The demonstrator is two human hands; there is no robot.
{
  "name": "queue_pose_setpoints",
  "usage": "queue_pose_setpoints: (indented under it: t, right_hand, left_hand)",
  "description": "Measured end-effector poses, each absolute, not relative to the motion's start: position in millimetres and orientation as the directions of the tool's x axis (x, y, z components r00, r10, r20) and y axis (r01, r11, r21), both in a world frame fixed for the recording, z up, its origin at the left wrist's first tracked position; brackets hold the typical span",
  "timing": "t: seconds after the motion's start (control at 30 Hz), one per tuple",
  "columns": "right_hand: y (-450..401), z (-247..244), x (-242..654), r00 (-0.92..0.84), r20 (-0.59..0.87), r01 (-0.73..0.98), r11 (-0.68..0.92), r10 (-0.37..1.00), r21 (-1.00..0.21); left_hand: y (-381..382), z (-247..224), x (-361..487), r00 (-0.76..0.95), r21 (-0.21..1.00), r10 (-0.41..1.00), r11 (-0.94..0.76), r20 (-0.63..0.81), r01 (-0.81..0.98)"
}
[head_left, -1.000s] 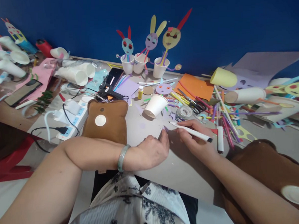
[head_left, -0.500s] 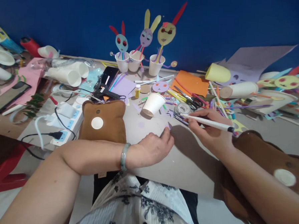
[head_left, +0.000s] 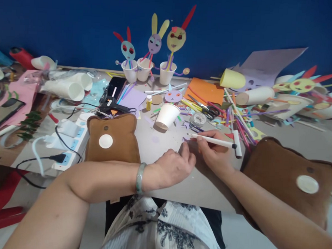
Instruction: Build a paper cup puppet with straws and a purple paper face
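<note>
My right hand [head_left: 215, 153] is closed on a white marker [head_left: 218, 141] with a black end, its tip pointing left above the table. My left hand [head_left: 175, 165] rests on the table, fingers curled, with its fingertips by a small purple paper scrap [head_left: 185, 139]; whether it pinches the scrap I cannot tell. Just beyond the hands, a white paper cup [head_left: 168, 116] leans on its side, with a purple paper face [head_left: 173, 97] behind it. A tape roll [head_left: 197, 119] and black-handled scissors [head_left: 210, 112] lie beyond my right hand.
Three puppets in white cups [head_left: 167, 73] stand along the blue wall. On the left are a brown cushion [head_left: 118, 137], a power strip [head_left: 75, 144] and a glue gun [head_left: 114, 106]. Another brown cushion [head_left: 283, 171] lies under my right forearm. Orange paper [head_left: 205, 91] lies at the back.
My right hand has moved a little left and down with the marker, its tip now close to the left fingertips. A white marker beyond the right hand has come into sight. The view has shifted.
</note>
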State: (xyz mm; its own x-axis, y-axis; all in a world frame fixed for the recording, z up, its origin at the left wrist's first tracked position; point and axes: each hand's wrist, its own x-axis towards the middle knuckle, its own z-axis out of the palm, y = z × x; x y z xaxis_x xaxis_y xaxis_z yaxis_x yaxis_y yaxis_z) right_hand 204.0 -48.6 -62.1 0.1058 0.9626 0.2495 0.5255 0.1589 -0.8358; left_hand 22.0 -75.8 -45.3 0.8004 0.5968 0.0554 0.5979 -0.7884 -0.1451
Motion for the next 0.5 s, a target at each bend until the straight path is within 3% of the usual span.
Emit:
queue_pose_setpoints:
  t: [0.2,0.5]
  right_hand:
    - [-46.6,-68.9,205.9,-0.012,0.296,0.521,0.259,0.955,-0.814]
    - [-44.3,-63.2,202.4,-0.061,0.241,0.541,0.235,0.969,-0.808]
  left_hand:
    - [-74.5,-39.3,22.3,0.781,-0.134,0.625,-0.774,-0.002,0.619]
    - [-73.2,-37.0,24.8,0.781,-0.114,0.621,-0.783,-0.07,0.612]
